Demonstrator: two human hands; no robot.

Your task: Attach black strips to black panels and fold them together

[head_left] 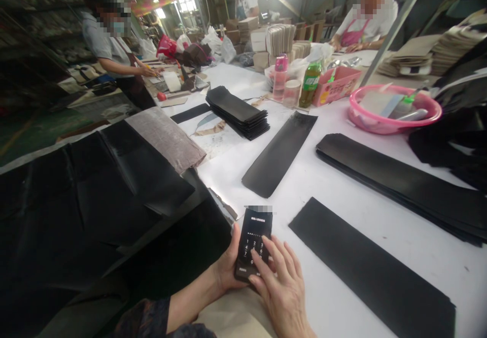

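Observation:
My left hand [225, 272] holds a black smartphone [252, 241] at the near edge of the white table [342, 186]; its screen shows a number keypad. My right hand [283, 284] rests over the phone's lower part, fingers on the screen. A long black strip [371, 272] lies just right of my hands. Another black strip [279, 153] lies ahead of the phone. A stack of long black strips [403, 180] lies at the right.
Large black sheets [99, 196] and a grey sheet [167, 137] lie at left. A black stack [238, 110], bottles [279, 76], a pink basin [393, 109] and a pink tray [337, 84] stand farther back. Three people work at the far side among cardboard piles [279, 38].

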